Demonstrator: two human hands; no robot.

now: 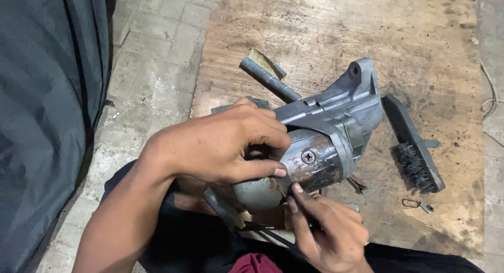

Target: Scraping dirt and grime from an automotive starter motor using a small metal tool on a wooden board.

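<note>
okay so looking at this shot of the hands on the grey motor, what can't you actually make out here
Head view only:
- Near end of the grey motor: covered by the left hand.
- Thin dark tool in the right hand: its tip is hidden behind the fingers, so contact with the motor is unclear.
- Small metal clip on the wooden board: too small to identify.
- Metal rod: its lower end vanishes behind the motor.

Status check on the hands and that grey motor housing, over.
Left hand gripping the motor housing, thumb near the screw. Right hand pinching a thin dark tool at the housing's underside. Wire brush lying apart on the board, nothing blocking.
</note>
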